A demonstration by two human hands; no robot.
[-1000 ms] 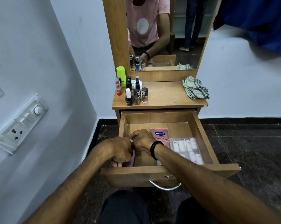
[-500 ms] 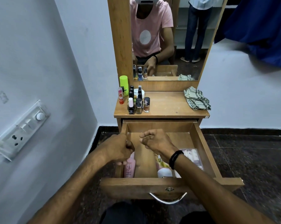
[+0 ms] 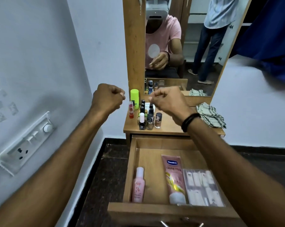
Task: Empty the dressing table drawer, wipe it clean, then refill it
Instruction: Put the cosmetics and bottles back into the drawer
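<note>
The wooden drawer [image 3: 131, 169] stands pulled open below me. Inside lie a pink spray bottle [image 3: 138, 185] on the left, a pink Vaseline tube [image 3: 173, 174] in the middle and a clear packet of small white tubes [image 3: 202, 187] on the right. Both hands are raised above the dressing table top [image 3: 171, 126], well clear of the drawer. My left hand [image 3: 108, 99] is a closed fist with nothing showing in it. My right hand [image 3: 168, 99], with a black wristband, pinches a small thin item at its fingertips.
Nail polish and small bottles [image 3: 148, 118] cluster at the top's left, beside a green bottle [image 3: 134, 99]. A striped cloth [image 3: 210, 116] lies at its right. The mirror [image 3: 195, 46] reflects me and another person standing. A switch panel [image 3: 27, 141] sits on the left wall.
Both hands have risen out of the drawer's left front corner to above the table top. The drawer's contents, hidden by my arms before, now show.
</note>
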